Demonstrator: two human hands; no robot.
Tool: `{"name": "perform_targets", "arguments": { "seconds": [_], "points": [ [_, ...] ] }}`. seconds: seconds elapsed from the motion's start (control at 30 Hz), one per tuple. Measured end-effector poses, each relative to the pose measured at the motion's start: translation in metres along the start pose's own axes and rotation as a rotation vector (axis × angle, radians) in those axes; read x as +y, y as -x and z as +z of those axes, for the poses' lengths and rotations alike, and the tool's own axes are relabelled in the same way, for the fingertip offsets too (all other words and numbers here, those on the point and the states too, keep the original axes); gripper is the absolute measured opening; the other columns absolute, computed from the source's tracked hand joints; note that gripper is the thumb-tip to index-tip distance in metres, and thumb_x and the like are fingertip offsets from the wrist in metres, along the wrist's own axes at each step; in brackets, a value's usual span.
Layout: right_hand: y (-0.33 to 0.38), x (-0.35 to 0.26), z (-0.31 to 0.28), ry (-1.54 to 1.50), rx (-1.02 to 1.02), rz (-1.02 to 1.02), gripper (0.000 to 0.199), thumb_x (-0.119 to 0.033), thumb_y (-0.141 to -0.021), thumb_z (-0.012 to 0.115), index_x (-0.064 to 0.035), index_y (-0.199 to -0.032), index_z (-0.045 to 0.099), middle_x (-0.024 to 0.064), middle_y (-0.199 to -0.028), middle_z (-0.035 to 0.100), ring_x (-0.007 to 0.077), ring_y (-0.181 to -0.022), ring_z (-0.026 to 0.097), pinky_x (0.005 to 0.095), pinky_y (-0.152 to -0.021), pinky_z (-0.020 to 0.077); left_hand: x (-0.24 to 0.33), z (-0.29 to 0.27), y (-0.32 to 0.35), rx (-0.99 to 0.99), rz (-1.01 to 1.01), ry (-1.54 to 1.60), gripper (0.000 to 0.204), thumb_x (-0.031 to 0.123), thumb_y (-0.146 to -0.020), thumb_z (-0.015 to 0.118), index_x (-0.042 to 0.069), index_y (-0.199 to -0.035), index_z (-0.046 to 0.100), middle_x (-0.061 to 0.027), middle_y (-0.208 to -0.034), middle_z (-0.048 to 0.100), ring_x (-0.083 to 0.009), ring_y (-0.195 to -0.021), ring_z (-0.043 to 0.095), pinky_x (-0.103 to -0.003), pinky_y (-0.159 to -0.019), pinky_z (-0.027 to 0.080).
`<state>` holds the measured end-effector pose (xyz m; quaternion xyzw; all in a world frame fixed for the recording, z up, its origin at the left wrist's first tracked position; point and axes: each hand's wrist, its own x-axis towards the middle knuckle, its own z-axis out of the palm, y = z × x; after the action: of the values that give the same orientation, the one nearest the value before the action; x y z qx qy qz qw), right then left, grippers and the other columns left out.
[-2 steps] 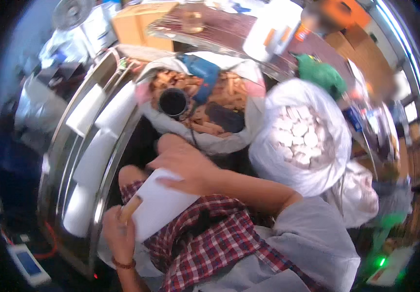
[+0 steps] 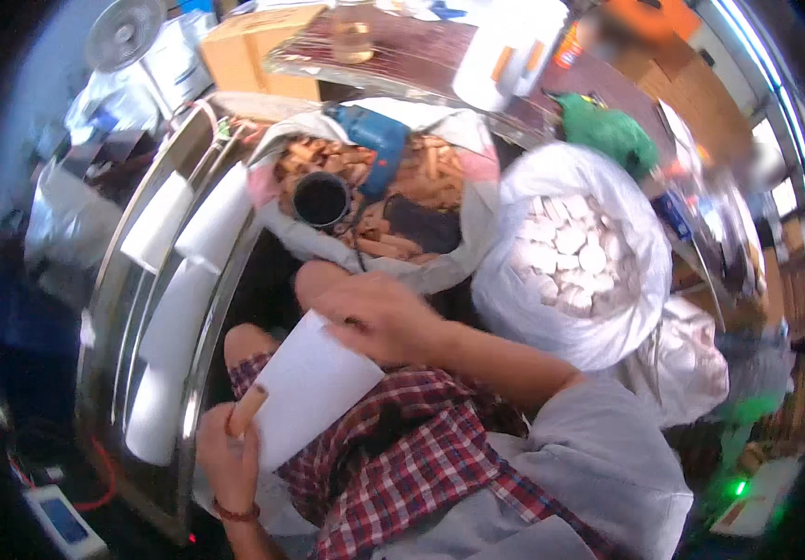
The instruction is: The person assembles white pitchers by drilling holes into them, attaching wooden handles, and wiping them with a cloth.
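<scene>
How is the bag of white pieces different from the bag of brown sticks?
The bag of white pieces holds pale round discs; the bag of brown sticks holds long tan sticks. A blue drill and a black cup lie in the stick bag; the disc bag holds only discs. Both are white, open sacks.

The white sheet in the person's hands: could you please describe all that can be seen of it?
The white sheet looks like plain, blank paper, roughly rectangular, tilted over the person's lap. The right hand grips its upper edge; the left hand presses a small tan stick against its lower left edge.
</scene>
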<state>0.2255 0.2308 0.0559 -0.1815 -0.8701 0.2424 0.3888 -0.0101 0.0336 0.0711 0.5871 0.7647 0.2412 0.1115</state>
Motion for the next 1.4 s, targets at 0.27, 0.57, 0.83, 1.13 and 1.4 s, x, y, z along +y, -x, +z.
{"name": "perform_targets", "arguments": {
  "seconds": [0.27, 0.57, 0.83, 1.13, 1.4],
  "points": [
    [0.215, 0.110, -0.223, 0.840, -0.401, 1.056, 0.043, -0.030, -0.081, 0.063, -0.0050, -0.114, 0.056, 0.0146, -0.108, 0.062, 0.0333, -0.097, 0.059, 0.0418, -0.082, 0.0481, 0.034, 0.008, -0.032, -0.228, -0.018, -0.104, 0.029, 0.013, -0.079, 0.065, 0.001, -0.104, 0.055, -0.0177, -0.092, 0.059, -0.0371, -0.084, 0.058, -0.043, -0.073, 0.046],
    [0.361, 0.158, -0.261, 0.780, -0.637, 1.275, 0.074, -0.041, -0.072, 0.071, -0.0043, -0.131, 0.044, 0.0225, -0.131, 0.046, 0.0375, -0.123, 0.041, 0.0434, -0.101, 0.0363, 0.001, 0.004, -0.050, -0.246, -0.075, -0.152, 0.031, 0.030, -0.086, 0.058, 0.000, -0.093, 0.052, -0.0233, -0.082, 0.058, -0.0430, -0.076, 0.057, -0.047, -0.064, 0.045],
    [0.347, 0.131, -0.250, 0.756, -0.362, 1.431, 0.085, -0.042, -0.059, 0.079, 0.0005, -0.123, 0.044, 0.0233, -0.121, 0.050, 0.0391, -0.111, 0.052, 0.0433, -0.090, 0.0452, -0.071, -0.015, -0.036, 0.263, -0.677, 0.808, 0.018, 0.021, -0.089, 0.056, 0.003, -0.092, 0.052, -0.0116, -0.081, 0.060, -0.0205, -0.072, 0.060, -0.034, -0.063, 0.050],
    [0.212, 0.112, -0.288, 0.600, -0.260, 1.256, 0.072, -0.041, -0.069, 0.072, 0.0000, -0.123, 0.048, 0.0229, -0.096, 0.064, 0.0308, -0.092, 0.063, 0.0386, -0.082, 0.0480, -0.115, 0.071, 0.002, 0.763, -0.633, 1.959, 0.014, 0.017, -0.092, 0.050, 0.008, -0.082, 0.055, -0.0006, -0.076, 0.054, -0.0113, -0.070, 0.055, -0.025, -0.061, 0.048],
    [-0.040, 0.020, -0.078, -0.342, -0.022, 0.601, 0.049, -0.016, -0.071, 0.066, -0.0062, -0.117, 0.052, 0.0080, -0.113, 0.052, 0.0224, -0.099, 0.052, 0.0353, -0.093, 0.0395, -0.073, 0.093, -0.019, 0.692, -0.542, 2.192, 0.010, 0.014, -0.090, 0.055, 0.004, -0.092, 0.055, -0.0057, -0.089, 0.060, -0.0176, -0.082, 0.061, -0.028, -0.072, 0.052]
  ]
}}
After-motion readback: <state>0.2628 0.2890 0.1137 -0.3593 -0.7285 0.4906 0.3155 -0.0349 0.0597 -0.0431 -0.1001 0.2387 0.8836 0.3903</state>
